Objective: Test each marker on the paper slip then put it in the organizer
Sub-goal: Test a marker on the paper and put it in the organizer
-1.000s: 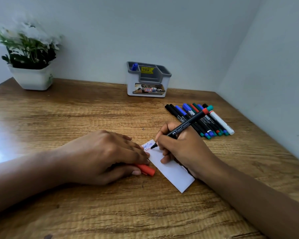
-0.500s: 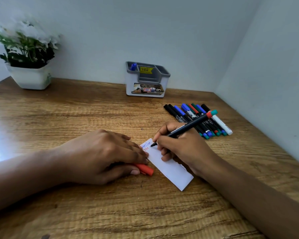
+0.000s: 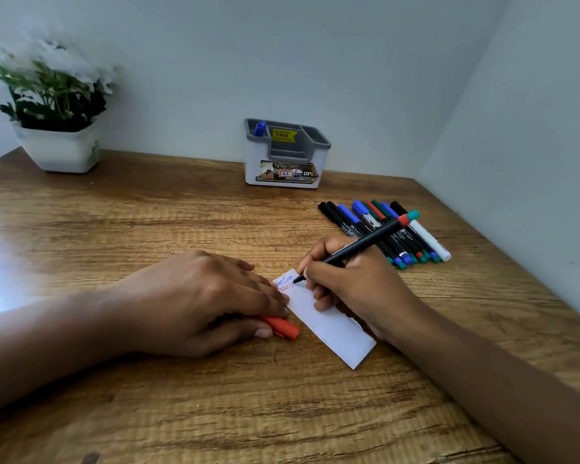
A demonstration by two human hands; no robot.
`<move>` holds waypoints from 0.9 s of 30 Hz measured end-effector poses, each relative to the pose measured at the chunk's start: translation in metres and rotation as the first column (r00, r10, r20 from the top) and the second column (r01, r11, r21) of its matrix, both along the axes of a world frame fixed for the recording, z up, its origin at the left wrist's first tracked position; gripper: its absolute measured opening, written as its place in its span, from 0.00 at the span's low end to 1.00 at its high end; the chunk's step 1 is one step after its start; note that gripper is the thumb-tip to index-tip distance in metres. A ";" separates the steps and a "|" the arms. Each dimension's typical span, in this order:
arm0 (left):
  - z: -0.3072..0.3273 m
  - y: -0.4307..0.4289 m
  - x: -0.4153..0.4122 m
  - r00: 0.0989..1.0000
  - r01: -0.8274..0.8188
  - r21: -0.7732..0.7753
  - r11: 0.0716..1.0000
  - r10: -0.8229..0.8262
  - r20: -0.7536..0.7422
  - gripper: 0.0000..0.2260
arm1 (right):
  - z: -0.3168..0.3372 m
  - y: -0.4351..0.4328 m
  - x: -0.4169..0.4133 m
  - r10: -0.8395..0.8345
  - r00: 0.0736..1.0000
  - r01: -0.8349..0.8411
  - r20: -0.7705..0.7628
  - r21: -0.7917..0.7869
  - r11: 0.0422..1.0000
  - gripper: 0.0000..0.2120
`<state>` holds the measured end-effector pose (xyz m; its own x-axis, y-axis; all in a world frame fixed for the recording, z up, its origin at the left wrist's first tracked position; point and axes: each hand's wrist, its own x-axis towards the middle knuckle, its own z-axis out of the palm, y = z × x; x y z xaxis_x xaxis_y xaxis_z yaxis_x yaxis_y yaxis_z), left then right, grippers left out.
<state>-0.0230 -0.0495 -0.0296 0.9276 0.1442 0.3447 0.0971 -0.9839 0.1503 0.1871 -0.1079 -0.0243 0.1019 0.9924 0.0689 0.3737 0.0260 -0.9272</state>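
Note:
My right hand [image 3: 355,289] grips an uncapped black marker with a red end [image 3: 365,244], its tip touching the far end of the white paper slip [image 3: 332,326], beside blue and red scribbles. My left hand [image 3: 195,299] presses its fingertips on the slip's left edge and holds the red cap [image 3: 282,328] under the thumb. A row of several capped markers [image 3: 382,232] lies on the table to the right. The grey and white organizer [image 3: 287,154] stands by the back wall with one blue marker [image 3: 259,128] in its left compartment.
A white pot with a flowering plant [image 3: 56,128] stands at the back left of the wooden table [image 3: 148,212]. Walls close off the back and the right side.
The marker tip has shifted slightly along the slip's far end, where red writing now shows under the blue. My left hand stays put with the cap.

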 end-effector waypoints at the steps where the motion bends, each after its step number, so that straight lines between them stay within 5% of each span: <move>1: 0.000 0.000 0.000 1.000 0.002 -0.002 1.000 -0.002 0.002 0.14 | 0.000 0.000 0.000 -0.004 1.000 0.004 -0.004 -0.001 1.000 0.03; 22: 0.003 -0.002 0.001 1.000 -0.006 0.005 1.000 0.006 -0.012 0.14 | 0.003 0.002 -0.002 -0.071 0.997 0.071 -0.003 -0.025 0.997 0.04; 27: 0.003 -0.003 0.001 1.000 -0.001 -0.025 1.000 0.001 -0.003 0.14 | 0.009 0.003 0.004 -0.156 0.921 0.131 -0.357 -0.093 0.987 0.08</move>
<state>-0.0222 -0.0522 -0.0268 0.9283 0.1542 0.3383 0.0989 -0.9796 0.1750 0.1908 -0.1045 -0.0154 0.2487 0.9664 -0.0650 0.0071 -0.0689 -0.9976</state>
